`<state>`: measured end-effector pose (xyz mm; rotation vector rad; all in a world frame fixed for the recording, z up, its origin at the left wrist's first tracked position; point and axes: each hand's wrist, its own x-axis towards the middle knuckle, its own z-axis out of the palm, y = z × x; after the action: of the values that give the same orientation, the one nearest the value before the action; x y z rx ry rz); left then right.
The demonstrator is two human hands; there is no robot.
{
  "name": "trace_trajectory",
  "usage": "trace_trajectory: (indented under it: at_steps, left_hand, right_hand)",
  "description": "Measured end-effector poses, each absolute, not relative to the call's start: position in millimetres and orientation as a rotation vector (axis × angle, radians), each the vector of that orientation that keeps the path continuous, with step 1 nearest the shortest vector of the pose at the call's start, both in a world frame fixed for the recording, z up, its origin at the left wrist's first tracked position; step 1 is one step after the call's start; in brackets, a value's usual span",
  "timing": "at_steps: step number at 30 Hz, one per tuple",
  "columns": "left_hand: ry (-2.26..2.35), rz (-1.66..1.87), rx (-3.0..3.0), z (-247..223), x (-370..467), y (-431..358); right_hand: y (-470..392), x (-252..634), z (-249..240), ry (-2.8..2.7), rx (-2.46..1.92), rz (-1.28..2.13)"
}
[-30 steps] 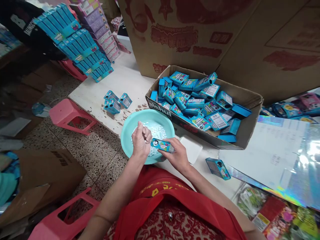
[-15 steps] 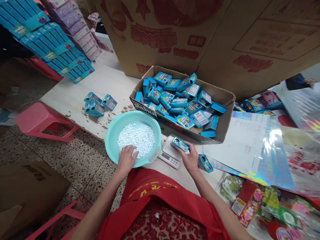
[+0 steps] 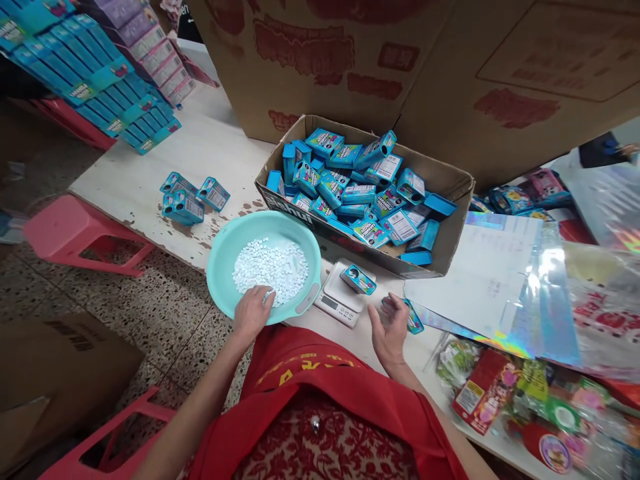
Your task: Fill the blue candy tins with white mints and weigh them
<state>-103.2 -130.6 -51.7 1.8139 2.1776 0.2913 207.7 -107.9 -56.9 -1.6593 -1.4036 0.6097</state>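
My left hand [image 3: 254,310] is over the near rim of a mint-green basin [image 3: 220,241], its fingers curled around some of the small white tablets [image 3: 280,263] heaped inside. A blue tin [image 3: 359,279] rests alone on the plate of a small white digital scale [image 3: 341,310], with a round opening on its top. Just right of the scale, my right hand [image 3: 390,328] is empty, thumb and fingers apart. Partly behind that hand another blue tin [image 3: 414,319] lies on the table.
Behind the basin and scale stands a cardboard box [image 3: 450,237] full of blue tins. Several more tins [image 3: 184,207] stand left on the white table [image 3: 120,175]. Stacked display boxes [image 3: 85,73] rise at the far left. Wrapped sweets [image 3: 543,407] and plastic sheets lie to the right.
My right hand has let go of the tin on the scale and drawn back to the right. My left hand's fingers have curled in among the tablets.
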Motion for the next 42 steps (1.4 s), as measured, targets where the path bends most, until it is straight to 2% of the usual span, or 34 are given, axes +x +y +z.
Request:
trace_trajectory:
  at_steps: [3,7,11,25,42]
  left_hand:
    - [2.01,0.326,1.954,-48.1,-105.7,-134.2]
    - [1.674,0.202,2.26,-41.0,-107.1,-141.7]
    - [1.603,0.113,2.363,-38.3,-104.3,-146.4]
    - [1.786,0.048,2.213,-39.9,-127.8,-174.9]
    - [1.976,0.22,2.045,-37.7,-114.2,-139.9]
  right_hand:
    - [-122.4,210.6,-62.7,-1.415,-1.68,0.648]
    - [-131.2,212.3,-67.0,-1.445,-1.686,0.699]
    - [-131.1,212.6,-69.1,-1.42,-1.713,0.744]
    - [-111.3,209.0,-71.6,-1.378,-1.738,0.809]
    - [-102.8,208.3,-77.4,-1.368,-1.747,0.857]
